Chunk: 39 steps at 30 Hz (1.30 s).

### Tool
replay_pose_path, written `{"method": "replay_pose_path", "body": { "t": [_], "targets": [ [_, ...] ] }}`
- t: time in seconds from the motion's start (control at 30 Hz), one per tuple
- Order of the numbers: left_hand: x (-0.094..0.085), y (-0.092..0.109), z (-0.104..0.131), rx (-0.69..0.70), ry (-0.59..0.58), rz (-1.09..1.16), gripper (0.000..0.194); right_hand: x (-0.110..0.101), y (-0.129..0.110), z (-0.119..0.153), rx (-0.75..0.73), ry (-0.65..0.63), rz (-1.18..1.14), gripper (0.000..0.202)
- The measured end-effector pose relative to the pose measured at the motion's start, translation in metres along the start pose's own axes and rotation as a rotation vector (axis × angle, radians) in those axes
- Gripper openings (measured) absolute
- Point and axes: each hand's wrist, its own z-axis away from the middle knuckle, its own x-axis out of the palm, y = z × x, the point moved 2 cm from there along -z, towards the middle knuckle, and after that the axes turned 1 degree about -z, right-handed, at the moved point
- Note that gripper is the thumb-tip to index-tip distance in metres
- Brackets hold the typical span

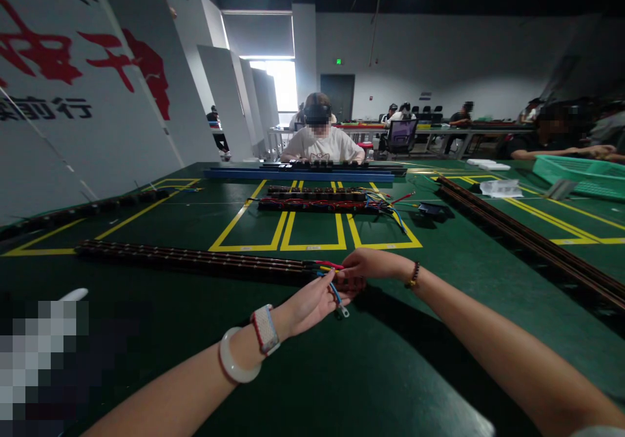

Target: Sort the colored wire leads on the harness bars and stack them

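Both hands meet at the right end of a long dark bar assembly (195, 258) with lengthwise rows of light dots, lying on the green table. Red, yellow and blue wires (328, 266) come out of that end. My left hand (312, 303), palm turned up, is closed around the wires, its thumb over them. A blue wire (336, 292) hangs past its fingers and ends in a metal ring lug (344, 310). My right hand (374, 266) reaches in from the right, closed on the wires; its fingertips are partly hidden.
Beyond the hands, shorter wired strips (312, 202) lie within yellow tape outlines (312, 247). Long brown bars (527, 232) run along the right. A green basket (581, 175) stands at far right. A person (319, 140) sits across the table behind blue rails (297, 175).
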Motion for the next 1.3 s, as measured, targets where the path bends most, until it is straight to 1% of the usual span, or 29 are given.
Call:
{"method": "replay_pose_path", "body": {
  "t": [0.07, 0.23, 0.33, 0.5, 0.57, 0.67, 0.77, 0.87, 0.93, 1.03, 1.3],
  "targets": [
    [0.000, -0.001, 0.000, 0.005, -0.027, -0.022, 0.031, 0.002, -0.005, 0.003, -0.019, -0.038, -0.034, 0.046],
    [0.002, -0.001, 0.001, 0.008, -0.070, -0.046, 0.027, 0.013, -0.011, 0.004, -0.043, -0.202, -0.292, 0.047],
    [0.002, -0.002, 0.001, -0.001, -0.087, -0.052, 0.027, 0.020, -0.010, 0.003, -0.020, -0.225, -0.358, 0.042],
    [0.002, -0.003, 0.002, 0.021, -0.081, -0.140, 0.029, 0.031, -0.014, 0.003, -0.013, -0.216, -0.355, 0.032],
    [0.003, -0.003, 0.002, 0.029, -0.094, -0.161, 0.030, 0.033, -0.018, 0.005, -0.016, -0.176, -0.257, 0.028],
    [0.004, -0.002, 0.004, 0.033, -0.094, -0.119, 0.029, 0.034, -0.024, 0.007, 0.000, -0.032, 0.089, 0.024],
    [0.002, -0.001, 0.003, 0.005, -0.038, -0.027, 0.025, 0.037, -0.032, 0.010, 0.013, 0.139, 0.486, 0.024],
    [0.001, -0.002, 0.002, -0.011, 0.025, 0.044, 0.023, 0.043, -0.041, 0.013, 0.049, 0.242, 0.742, 0.022],
    [0.000, -0.002, 0.000, -0.012, 0.031, 0.061, 0.022, 0.047, -0.045, 0.014, 0.094, 0.287, 0.823, 0.022],
    [0.000, -0.002, 0.000, 0.008, 0.038, 0.051, 0.021, 0.052, -0.049, 0.016, 0.136, 0.336, 0.881, 0.022],
    [0.008, -0.001, 0.004, 0.038, 0.036, -0.037, 0.025, 0.064, -0.046, 0.012, 0.106, 0.396, 1.010, 0.022]
  ]
}}
